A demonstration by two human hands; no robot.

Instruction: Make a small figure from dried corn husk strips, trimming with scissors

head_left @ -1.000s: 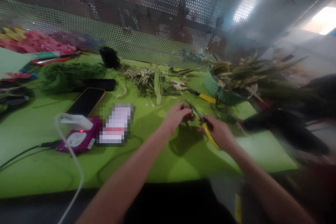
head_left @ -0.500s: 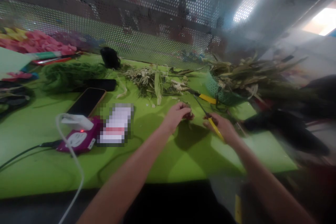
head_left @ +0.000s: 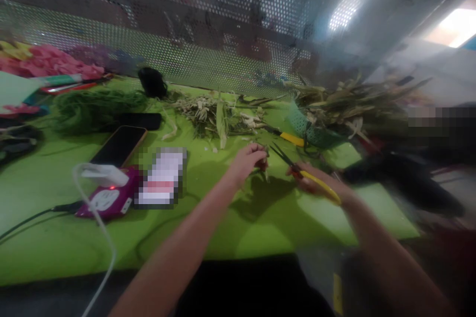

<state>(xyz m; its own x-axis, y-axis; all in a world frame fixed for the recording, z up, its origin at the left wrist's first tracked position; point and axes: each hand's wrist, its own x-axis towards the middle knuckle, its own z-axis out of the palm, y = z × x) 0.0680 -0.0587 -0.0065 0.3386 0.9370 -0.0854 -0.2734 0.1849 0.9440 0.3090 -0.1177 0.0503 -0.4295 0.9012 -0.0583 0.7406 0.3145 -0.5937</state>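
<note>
A small piece of plant material (head_left: 267, 174) is pinched in my left hand (head_left: 248, 161), above the green table (head_left: 208, 218). My right hand (head_left: 316, 181) is closed on yellow-handled scissors (head_left: 322, 185), whose slightly parted dark blades point up and left toward the left hand. The blades do not touch the piece. A second yellow-handled tool (head_left: 292, 138) lies behind the hands. Beyond it is a heap of dry plant scraps (head_left: 203, 109) with a pale green leaf (head_left: 222, 124).
A green basket (head_left: 303, 121) of dried stalks stands at the back right. To the left are phones (head_left: 121, 146), a purple power strip (head_left: 111, 198) with a white cable (head_left: 107, 235), green fibre (head_left: 89, 109) and pink material (head_left: 59, 62). A perforated metal screen (head_left: 208, 59) rises behind.
The scissors have turned in my right hand, with the handle further right and the blades parted. My left hand has shifted slightly, still pinching the piece. The view has moved a little.
</note>
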